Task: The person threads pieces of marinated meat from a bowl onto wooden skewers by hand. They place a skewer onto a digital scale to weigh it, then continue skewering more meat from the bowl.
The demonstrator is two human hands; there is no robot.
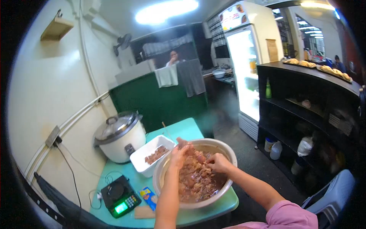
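A large metal basin holds a heap of wet, brownish-pink meat pieces in murky liquid. Over the far part of the basin, my left hand is curled around a piece of meat. On the other side of that piece, my right hand is closed in a pinch at its edge; the fingertips are partly hidden. Just left of the basin sits a white plastic tub with a smaller pile of cut meat inside.
On the turquoise table stand a rice cooker, a lit digital scale and a blue-and-yellow packet. A grey chair and dark shelf are at right. Behind a green partition is a person.
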